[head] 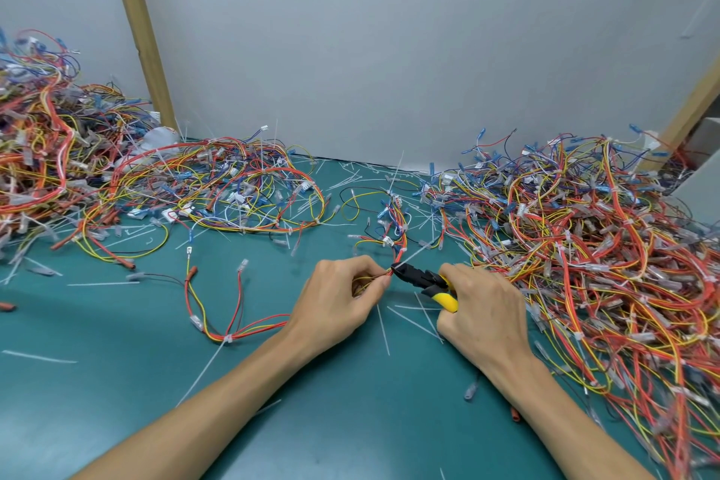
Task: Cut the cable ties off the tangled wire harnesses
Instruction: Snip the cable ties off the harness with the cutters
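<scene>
Left hand: its fingers and thumb pinch a thin bunch of red and yellow wires.
Right hand: its fingers are curled tight round the yellow handles of the cutters.
Cutter tip: it points left, right at the left fingertips, and touches the wires there. I cannot tell if the blades are apart or together.
Wire harness: it lies on the green table between the two big piles. It runs from the pinch away toward the wall.
Cable tie: a small white one sits on the bunch just past the tip, on the far side.
Which way: the wires run far and near, and the cutters lie across them.
Next move, I think: the tip needs to slide a little way up the bunch to reach that tie.
Watch out: the blades are very close to the wires and the fingers.
</scene>
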Motion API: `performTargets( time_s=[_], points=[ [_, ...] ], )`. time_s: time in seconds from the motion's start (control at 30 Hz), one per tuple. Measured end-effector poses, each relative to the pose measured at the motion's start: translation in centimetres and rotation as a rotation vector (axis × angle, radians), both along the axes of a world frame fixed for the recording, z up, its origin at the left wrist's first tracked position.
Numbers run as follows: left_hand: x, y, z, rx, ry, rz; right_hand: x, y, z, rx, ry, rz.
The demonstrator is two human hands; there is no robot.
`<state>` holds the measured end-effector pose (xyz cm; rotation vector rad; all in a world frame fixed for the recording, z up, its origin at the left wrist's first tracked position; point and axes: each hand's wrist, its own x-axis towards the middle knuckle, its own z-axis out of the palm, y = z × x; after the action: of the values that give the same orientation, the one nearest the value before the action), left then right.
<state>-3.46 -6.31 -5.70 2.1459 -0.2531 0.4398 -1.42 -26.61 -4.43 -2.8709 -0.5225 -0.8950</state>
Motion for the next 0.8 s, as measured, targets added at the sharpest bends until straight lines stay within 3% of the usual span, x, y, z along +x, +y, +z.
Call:
performTargets(
  time_s=[0.8],
  points=[
    [-0.3, -0.04, 0.06, 0.012, 0.001, -0.069, 0.45, -0.21, 0.03, -0.064, -0.028, -0.112]
  ],
)
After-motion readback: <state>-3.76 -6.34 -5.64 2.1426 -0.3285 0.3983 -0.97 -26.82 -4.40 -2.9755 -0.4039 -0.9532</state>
